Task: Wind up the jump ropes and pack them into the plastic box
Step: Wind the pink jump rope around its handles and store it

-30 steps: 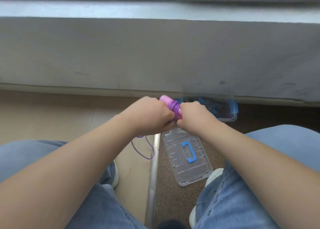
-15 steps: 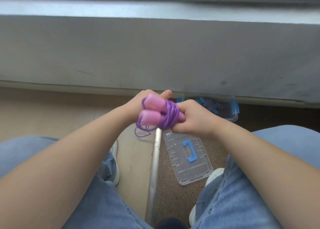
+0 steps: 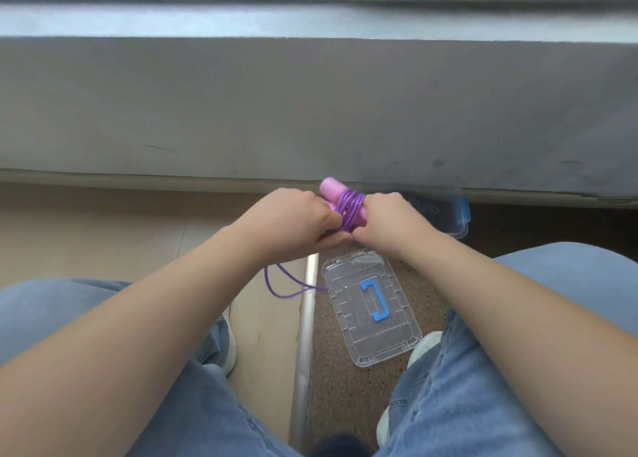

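Note:
A jump rope with pink handles (image 3: 332,188) is held between both hands, its purple cord (image 3: 350,209) wound in several turns around the handles. My left hand (image 3: 293,216) grips the bundle from the left, my right hand (image 3: 386,220) from the right. A loose purple loop of cord (image 3: 281,285) hangs below my left hand. The clear plastic box (image 3: 455,215) with blue clips sits on the floor behind my right hand, mostly hidden. Its clear lid (image 3: 371,306) with a blue handle lies flat on the floor below my hands.
A grey wall ledge (image 3: 310,104) runs across ahead. A metal floor strip (image 3: 305,336) divides beige tile from speckled brown flooring. My knees in blue jeans (image 3: 538,284) frame both sides, and white shoes (image 3: 419,349) stand near the lid.
The pink handles have turned from pointing left toward the camera to pointing up and away. My left hand has come over the bundle, and the loose cord loop hangs lower.

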A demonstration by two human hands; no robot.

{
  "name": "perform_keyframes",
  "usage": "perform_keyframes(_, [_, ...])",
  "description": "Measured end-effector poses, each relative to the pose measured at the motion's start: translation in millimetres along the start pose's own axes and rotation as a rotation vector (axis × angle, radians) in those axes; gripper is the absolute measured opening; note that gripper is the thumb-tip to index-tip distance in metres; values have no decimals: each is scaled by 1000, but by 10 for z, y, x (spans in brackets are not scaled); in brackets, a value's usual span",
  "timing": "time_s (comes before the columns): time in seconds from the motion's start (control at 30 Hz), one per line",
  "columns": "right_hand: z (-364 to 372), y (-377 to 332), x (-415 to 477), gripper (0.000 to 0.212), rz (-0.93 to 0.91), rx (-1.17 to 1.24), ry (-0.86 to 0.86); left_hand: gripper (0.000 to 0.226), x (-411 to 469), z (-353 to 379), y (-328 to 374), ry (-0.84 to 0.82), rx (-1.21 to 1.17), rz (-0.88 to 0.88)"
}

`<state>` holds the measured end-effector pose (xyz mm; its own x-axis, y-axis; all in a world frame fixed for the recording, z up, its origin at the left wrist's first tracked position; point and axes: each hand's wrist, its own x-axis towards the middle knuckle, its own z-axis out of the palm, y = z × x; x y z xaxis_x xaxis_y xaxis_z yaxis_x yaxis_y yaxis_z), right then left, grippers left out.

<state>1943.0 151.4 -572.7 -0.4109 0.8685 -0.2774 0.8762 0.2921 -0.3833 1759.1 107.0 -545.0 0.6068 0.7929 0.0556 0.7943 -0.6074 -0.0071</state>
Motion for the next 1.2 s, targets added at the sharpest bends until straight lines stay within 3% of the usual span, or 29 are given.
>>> perform_keyframes(0.13, [36,-177,-134,10,-259,-104,-163,57,-11,-46,-166,158,21,30])
perform_keyframes(0.23, [-30,-276,-260,24,-464,-181,-243,62,-11,-80,-190,155,-37,-41])
perform_keyframes(0.3, [-101,-310,-348,32,-539,-105,-291,59,-8,-123,-253,136,-184,-161])
perform_keyframes(0.43, [-215,-311,-420,18,-492,341,-285,61,18,-160,-269,148,-614,-381])
perform_keyframes(0.5, [-252,-267,-395,13,-449,474,-260,65,61,-66,-250,94,-735,-499])
perform_keyframes(0.57, [-256,-215,-351,13,-385,557,-204,51,65,63,-243,-11,-888,-635])
perform_keyframes(0.63, [-241,-173,-288,15,-304,635,-112,34,53,180,-239,-33,-1059,-607])
perform_keyframes(0.67, [-229,-163,-252,19,-256,681,-66,37,52,175,-192,-34,-1065,-589])
perform_keyframes(0.8, [-190,-155,-166,27,-82,714,70,45,82,31,-42,56,-990,-588])
perform_keyframes(0.93, [-216,-81,-62,21,99,656,254,32,67,40,32,-120,-737,-586])
perform_keyframes(1.1, [-166,44,12,14,92,244,156,34,-3,38,78,-133,-199,-340])
perform_keyframes(1.2, [-156,70,16,17,12,65,58,44,-55,-86,-56,-5,26,-201])
